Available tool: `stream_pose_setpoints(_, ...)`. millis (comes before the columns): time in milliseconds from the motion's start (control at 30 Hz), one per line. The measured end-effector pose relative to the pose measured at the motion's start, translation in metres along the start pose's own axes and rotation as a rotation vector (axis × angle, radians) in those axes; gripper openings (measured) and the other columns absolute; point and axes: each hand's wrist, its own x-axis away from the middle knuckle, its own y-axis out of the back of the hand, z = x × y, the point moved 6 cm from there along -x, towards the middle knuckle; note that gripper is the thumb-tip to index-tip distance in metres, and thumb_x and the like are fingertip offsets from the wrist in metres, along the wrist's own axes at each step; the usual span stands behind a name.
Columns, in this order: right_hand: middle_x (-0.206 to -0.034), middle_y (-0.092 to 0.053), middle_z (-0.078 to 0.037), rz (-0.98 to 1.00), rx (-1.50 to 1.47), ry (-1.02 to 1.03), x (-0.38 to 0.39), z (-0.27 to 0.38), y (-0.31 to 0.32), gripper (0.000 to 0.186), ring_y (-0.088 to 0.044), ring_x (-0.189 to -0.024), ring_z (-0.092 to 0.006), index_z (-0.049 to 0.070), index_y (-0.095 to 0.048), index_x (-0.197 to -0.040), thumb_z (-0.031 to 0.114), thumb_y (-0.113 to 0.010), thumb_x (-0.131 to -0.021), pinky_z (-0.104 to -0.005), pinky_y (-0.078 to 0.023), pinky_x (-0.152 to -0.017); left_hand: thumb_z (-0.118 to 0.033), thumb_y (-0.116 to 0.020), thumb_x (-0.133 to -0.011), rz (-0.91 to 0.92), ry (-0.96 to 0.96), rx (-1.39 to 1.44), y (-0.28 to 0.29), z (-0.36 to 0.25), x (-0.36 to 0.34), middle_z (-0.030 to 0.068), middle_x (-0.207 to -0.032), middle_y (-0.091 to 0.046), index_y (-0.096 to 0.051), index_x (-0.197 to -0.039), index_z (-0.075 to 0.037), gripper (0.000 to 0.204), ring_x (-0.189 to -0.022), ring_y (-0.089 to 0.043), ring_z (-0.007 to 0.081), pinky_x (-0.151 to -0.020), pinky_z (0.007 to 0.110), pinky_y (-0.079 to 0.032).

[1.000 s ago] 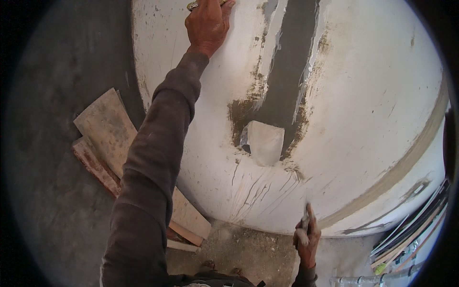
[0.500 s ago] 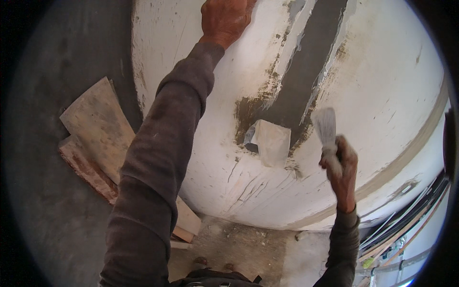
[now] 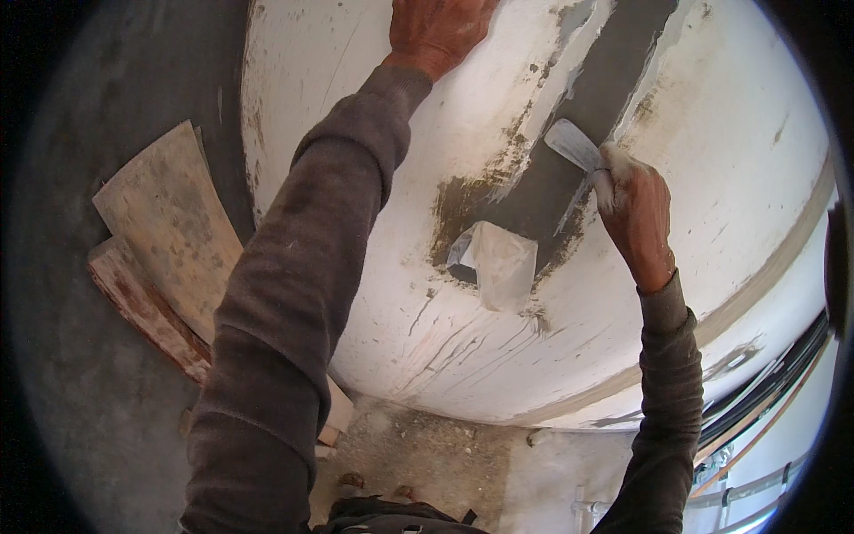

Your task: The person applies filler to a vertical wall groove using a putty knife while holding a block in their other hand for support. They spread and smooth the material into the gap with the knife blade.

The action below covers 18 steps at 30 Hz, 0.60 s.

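My right hand [image 3: 637, 214] is closed round the handle of a putty knife [image 3: 575, 145]. The knife's pale, smeared blade lies over the grey strip [image 3: 547, 182] that runs up the white wall [image 3: 391, 294]. Ragged white filler edges both sides of this strip. Against the upper wall, left of the strip, is my left hand [image 3: 440, 31]; the picture's top edge cuts off its fingers. Below the knife, a crumpled whitish sheet [image 3: 505, 262] hangs over a box-like opening at the strip's lower end.
Worn boards [image 3: 173, 214] lean at the left, behind my left forearm. A dusty floor [image 3: 427, 454] meets the wall's base near my feet. Dark pipes or cables [image 3: 774, 383] and grey tubing [image 3: 756, 489] run along the lower right.
My right hand has moved up with the putty knife, whose blade has swung leftward from beside the grey strip to over it. The left hand has shifted slightly up and right in the picture.
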Motion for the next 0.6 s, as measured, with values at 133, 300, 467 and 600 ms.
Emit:
stream_pose_setpoints(133, -0.081, -0.066, -0.019, 0.062, 0.084, 0.017, -0.017, 0.012, 0.004, 0.016, -0.067, -0.079, -0.0390, 0.006, -0.061, -0.105, 0.010, -0.063, -0.089, -0.0497, -0.052, -0.068, -0.022, -0.065, -0.097, -0.021, -0.022, -0.008, 0.001, 0.001, 0.000, 0.0142, -0.089, -0.061, -0.054, -0.099, -0.005, 0.020, -0.072, -0.063, 0.0354, -0.061, 0.045, -0.052)
stream_pose_setpoints(300, -0.085, -0.068, -0.017, 0.001, 0.145, 0.158, -0.032, 0.009, 0.000, 0.016, -0.068, -0.081, -0.0365, 0.006, -0.061, -0.104, 0.016, -0.064, -0.092, -0.0476, -0.054, -0.071, -0.022, -0.065, -0.097, -0.003, -0.001, -0.009, -0.001, 0.002, 0.000, 0.0142, -0.089, -0.061, -0.054, -0.098, -0.005, 0.021, -0.072, -0.063, 0.0347, -0.061, 0.044, -0.053)
stream_pose_setpoints(467, -0.088, -0.069, -0.014, -0.047, 0.201, 0.253, -0.043, -0.002, 0.001, 0.019, -0.069, -0.080, -0.0330, 0.008, -0.061, -0.104, 0.023, -0.067, -0.094, -0.0449, -0.056, -0.071, -0.022, -0.065, -0.097, -0.018, -0.004, 0.007, -0.002, 0.001, 0.000, 0.0139, -0.089, -0.061, -0.054, -0.098, -0.005, 0.021, -0.072, -0.064, 0.0340, -0.061, 0.044, -0.053)
stream_pose_setpoints(600, -0.090, -0.071, -0.012, 0.045, 0.246, 0.241, -0.037, 0.011, -0.010, 0.017, -0.071, -0.079, -0.0305, 0.010, -0.067, -0.106, 0.023, -0.066, -0.095, -0.0441, -0.057, -0.071, -0.023, -0.065, -0.097, -0.048, -0.027, 0.014, 0.001, 0.001, 0.001, 0.0137, -0.089, -0.061, -0.054, -0.098, -0.005, 0.021, -0.072, -0.064, 0.0339, -0.061, 0.043, -0.053)
